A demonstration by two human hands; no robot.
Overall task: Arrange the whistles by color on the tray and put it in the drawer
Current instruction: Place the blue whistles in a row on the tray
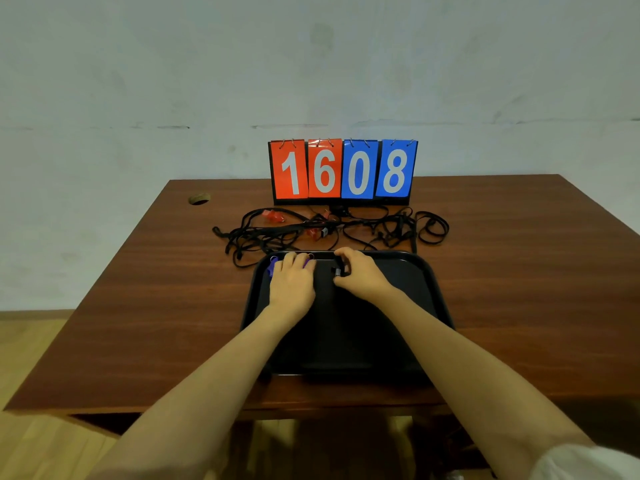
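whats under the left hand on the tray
Purple whistles show at both sides of the left hand, in the far left corner of the tray. The hand covers the rest, so their number cannot be told.

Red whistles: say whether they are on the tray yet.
Off it. The red whistles lie among tangled cords on the table, beyond the tray.

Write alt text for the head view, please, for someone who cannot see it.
On a black tray, the left hand rests on purple whistles while the right hand pinches a black whistle. Red whistles lie among black cords beyond.
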